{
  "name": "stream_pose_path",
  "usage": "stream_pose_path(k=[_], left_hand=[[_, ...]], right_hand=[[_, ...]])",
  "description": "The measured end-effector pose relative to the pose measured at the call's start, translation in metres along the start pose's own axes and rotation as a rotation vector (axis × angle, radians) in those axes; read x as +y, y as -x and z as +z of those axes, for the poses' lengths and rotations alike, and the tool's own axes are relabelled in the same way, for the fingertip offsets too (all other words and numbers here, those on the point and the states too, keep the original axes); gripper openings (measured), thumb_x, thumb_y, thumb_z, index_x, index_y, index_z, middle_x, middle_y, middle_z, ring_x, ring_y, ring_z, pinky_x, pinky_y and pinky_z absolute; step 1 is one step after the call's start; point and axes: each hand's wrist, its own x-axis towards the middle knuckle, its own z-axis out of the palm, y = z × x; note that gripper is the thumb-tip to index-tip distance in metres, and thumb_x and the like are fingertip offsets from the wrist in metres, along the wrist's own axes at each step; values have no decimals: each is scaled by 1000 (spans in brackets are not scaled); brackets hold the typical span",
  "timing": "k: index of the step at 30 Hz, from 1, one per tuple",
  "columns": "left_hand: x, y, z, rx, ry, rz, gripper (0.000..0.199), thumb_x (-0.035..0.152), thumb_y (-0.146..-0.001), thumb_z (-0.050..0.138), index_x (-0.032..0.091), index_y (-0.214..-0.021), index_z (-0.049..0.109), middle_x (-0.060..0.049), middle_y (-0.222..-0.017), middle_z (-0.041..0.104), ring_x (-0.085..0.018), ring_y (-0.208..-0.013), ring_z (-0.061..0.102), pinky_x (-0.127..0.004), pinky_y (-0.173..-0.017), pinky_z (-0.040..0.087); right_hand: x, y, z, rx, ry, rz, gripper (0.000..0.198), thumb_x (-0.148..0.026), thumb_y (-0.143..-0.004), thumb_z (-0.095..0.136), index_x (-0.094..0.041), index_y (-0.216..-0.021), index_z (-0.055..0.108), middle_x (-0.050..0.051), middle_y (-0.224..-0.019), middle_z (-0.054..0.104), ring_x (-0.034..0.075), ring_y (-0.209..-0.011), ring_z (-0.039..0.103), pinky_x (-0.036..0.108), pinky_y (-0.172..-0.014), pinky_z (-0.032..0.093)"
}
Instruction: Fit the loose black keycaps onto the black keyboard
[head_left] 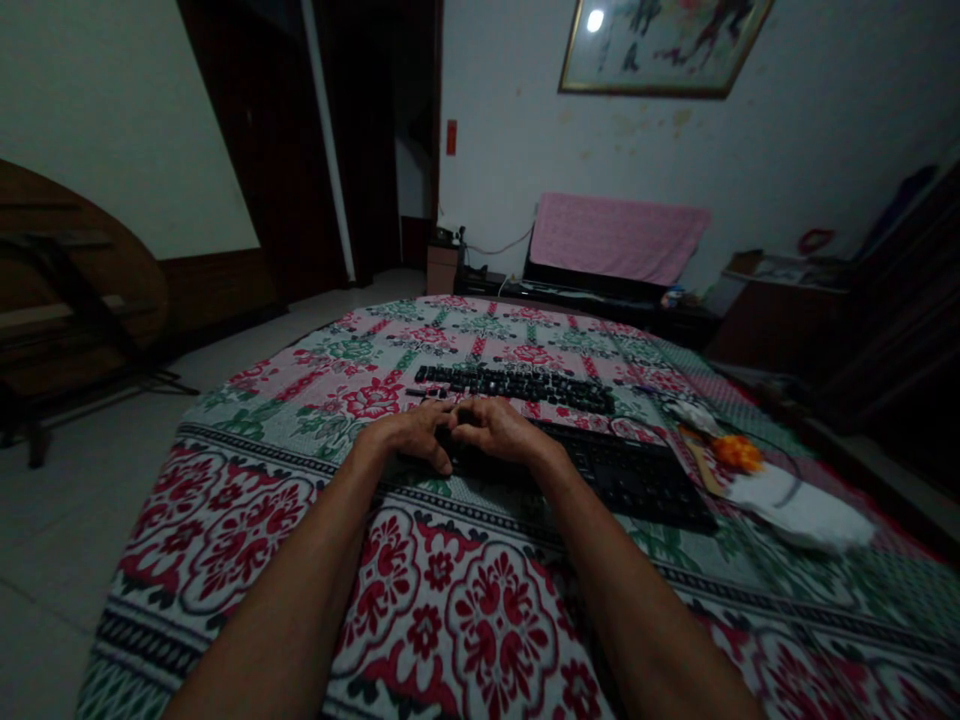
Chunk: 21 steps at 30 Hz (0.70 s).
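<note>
A black keyboard [637, 475] lies on the flowered cloth, its left end largely hidden under my hands. My left hand [418, 432] rests over that left end, thumb stretched apart from the fingers. Beside it, my right hand [495, 428] has its fingers curled and pressed together over the keys; whatever is between the fingertips is hidden. The two hands meet at the fingers. Just beyond them, several loose black keycaps [517, 385] stand in rows on the cloth.
To the right are a white cloth or bag [802, 508], an orange fluffy thing [739, 453] and a dark cable. The patterned tablecloth [465, 620] covers the table. Behind stands a low cabinet with a pink towel [615, 238]; a folded round table [75, 260] leans at left.
</note>
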Motion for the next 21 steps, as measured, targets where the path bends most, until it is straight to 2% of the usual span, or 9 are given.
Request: stream_pose_path(k=[5, 8, 11, 16, 19, 21], left_hand=[[-6, 1, -3, 74, 177, 46, 32, 28, -58, 72, 21, -88, 64, 1, -123, 54, -21, -109, 51, -24, -88, 42], [-4, 1, -4, 85, 327, 38, 26, 32, -60, 68, 19, -83, 66, 1, -97, 63, -16, -85, 57, -22, -71, 44], [4, -1, -1, 58, 428, -17, 22, 33, -61, 66, 16, -75, 65, 5, -64, 55, -11, -59, 50, -20, -55, 37], [15, -7, 6, 70, 486, -33, 21, 33, -60, 63, 13, -66, 62, 6, -54, 44, -7, -51, 37, -18, -48, 28], [15, -9, 9, 140, 471, -72, 22, 35, -59, 63, 13, -61, 59, 7, -50, 42, -6, -48, 35, -18, -46, 26], [14, -10, 10, 174, 451, -106, 21, 34, -59, 64, 14, -62, 59, 6, -51, 46, -7, -47, 38, -18, -44, 27]], right_hand=[[9, -1, -4, -7, -103, 2, 11, -17, -75, 57, -16, -83, 64, -2, -81, 64, 11, -72, 56, 20, -67, 40], [13, 0, -3, 46, -84, 47, 15, -17, -73, 59, -17, -87, 65, -2, -82, 65, 12, -74, 57, 21, -67, 40], [16, 0, -1, 86, -51, 86, 17, -17, -70, 61, -16, -87, 64, -2, -77, 65, 12, -72, 57, 21, -65, 40], [14, 1, -3, 73, -3, 103, 14, -23, -77, 57, -16, -85, 64, -1, -74, 64, 12, -69, 56, 23, -65, 41], [12, 6, -11, 32, 2, 111, 28, -34, -80, 56, -15, -99, 63, 4, -90, 66, 16, -81, 60, 27, -73, 45], [13, 13, -16, 6, 59, 146, 53, -42, -71, 66, -15, -116, 57, 9, -112, 62, 22, -101, 58, 33, -87, 45]])
